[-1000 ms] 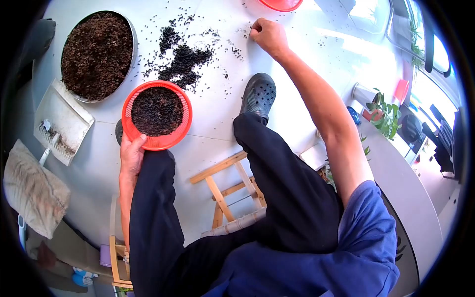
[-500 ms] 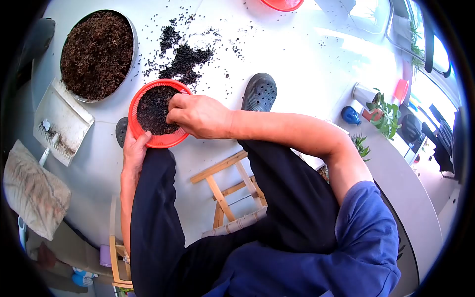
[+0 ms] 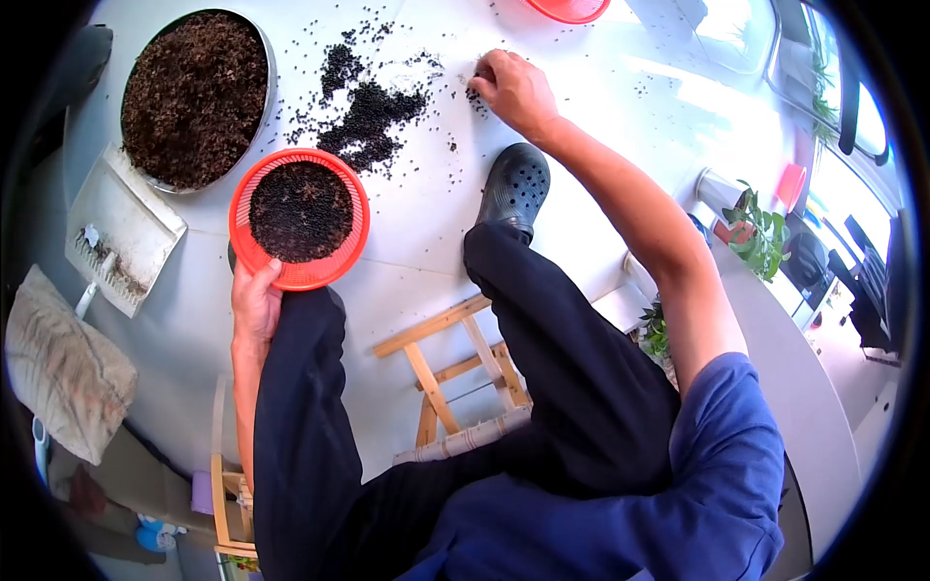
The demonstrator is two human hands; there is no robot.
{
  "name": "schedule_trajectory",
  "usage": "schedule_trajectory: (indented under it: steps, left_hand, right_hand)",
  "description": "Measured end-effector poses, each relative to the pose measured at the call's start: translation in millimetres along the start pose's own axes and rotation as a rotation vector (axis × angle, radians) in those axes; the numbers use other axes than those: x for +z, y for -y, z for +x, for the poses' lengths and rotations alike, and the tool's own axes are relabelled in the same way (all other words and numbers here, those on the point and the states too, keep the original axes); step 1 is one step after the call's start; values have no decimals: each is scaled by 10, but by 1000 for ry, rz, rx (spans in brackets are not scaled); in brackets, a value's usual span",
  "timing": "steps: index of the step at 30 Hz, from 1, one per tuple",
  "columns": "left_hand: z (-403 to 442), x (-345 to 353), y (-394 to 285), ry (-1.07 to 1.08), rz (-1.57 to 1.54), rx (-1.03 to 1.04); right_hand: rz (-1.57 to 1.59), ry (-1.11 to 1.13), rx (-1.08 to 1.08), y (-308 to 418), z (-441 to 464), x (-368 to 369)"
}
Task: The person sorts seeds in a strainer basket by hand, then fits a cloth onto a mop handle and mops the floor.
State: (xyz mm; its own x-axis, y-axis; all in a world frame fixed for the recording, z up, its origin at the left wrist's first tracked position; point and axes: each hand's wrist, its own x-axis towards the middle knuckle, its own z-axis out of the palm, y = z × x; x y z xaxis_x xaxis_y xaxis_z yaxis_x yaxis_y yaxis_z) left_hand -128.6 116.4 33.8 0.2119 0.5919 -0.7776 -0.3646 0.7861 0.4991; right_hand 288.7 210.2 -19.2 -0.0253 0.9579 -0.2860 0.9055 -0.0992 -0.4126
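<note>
My left hand (image 3: 257, 302) grips the near rim of a round red plastic basket (image 3: 358, 218), its thumb over the edge. Dark seeds mixed with brown bits (image 3: 300, 213) fill the basket's bottom. Out over the white floor, my right hand (image 3: 520, 95) has its fingers curled together beside a few scattered black grains. Whatever lies between those fingers is hidden. Piles of black seeds (image 3: 376, 114) spread across the floor between the basket and my right hand.
A large round metal pan (image 3: 272, 82) holds brown crumbly material at upper left. Below it are a white dustpan (image 3: 160, 228) and a cushion (image 3: 73, 363). Another red basket (image 3: 572, 10) stands at the top. A wooden stool (image 3: 431, 387) sits between my legs; potted plants (image 3: 760, 232) are right.
My right hand has left the basket and swung up and to the right, over the floor. The basket has shifted slightly left in my left hand.
</note>
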Motion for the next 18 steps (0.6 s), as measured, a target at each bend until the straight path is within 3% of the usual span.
schedule_trajectory:
  steps: [3,6,12,16,18]
  left_hand:
    - [-20,-62,-36,-28,-19,7]
    - [-93,-152,-60,-42,-27,4]
    - [-195,-315,-59,-126,-61,27]
    - [-222,-308,-63,-115,-77,40]
    - [-195,-289,-70,-99,-86,46]
  right_hand:
    - [80,34,-81,202,48,169]
    - [252,78,-316,406,37,238]
    - [41,49,-260,417,-17,220]
    - [91,81,-258,549,-57,383]
    - [237,75,-373,644,-32,449]
